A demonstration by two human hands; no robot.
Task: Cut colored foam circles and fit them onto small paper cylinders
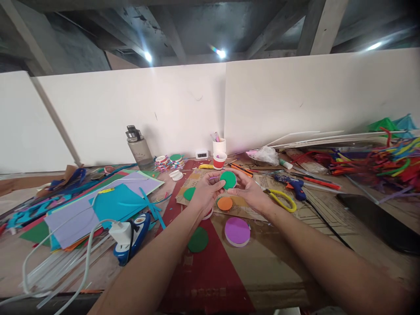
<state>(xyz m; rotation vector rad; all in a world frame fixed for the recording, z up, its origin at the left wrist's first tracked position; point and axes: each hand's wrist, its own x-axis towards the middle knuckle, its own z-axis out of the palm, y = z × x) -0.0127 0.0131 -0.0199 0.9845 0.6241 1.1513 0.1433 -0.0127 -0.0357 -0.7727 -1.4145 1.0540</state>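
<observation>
Between my two hands is a small green disc (228, 180), its flat face turned up toward me. My left hand (210, 187) grips its left edge, thumb on top. My right hand (246, 188) pinches it from the right, with the thumb along its lower edge. Just below, an orange disc (225, 203) lies on a flat piece of cardboard. Nearer to me are a purple disc (237, 231) with a pale rim and a dark green disc (198, 239). Another green disc (189, 194) sits left of my left hand, and a red-edged one is partly hidden under my wrist.
Yellow-handled scissors (282, 200) and a blue glue gun (295, 186) lie to the right, by a black phone-like slab (377, 223). A red paper cup (219, 160) stands behind my hands. Leftward are coloured sheets (75, 218), a power strip (138, 236) and a bottle (139, 148).
</observation>
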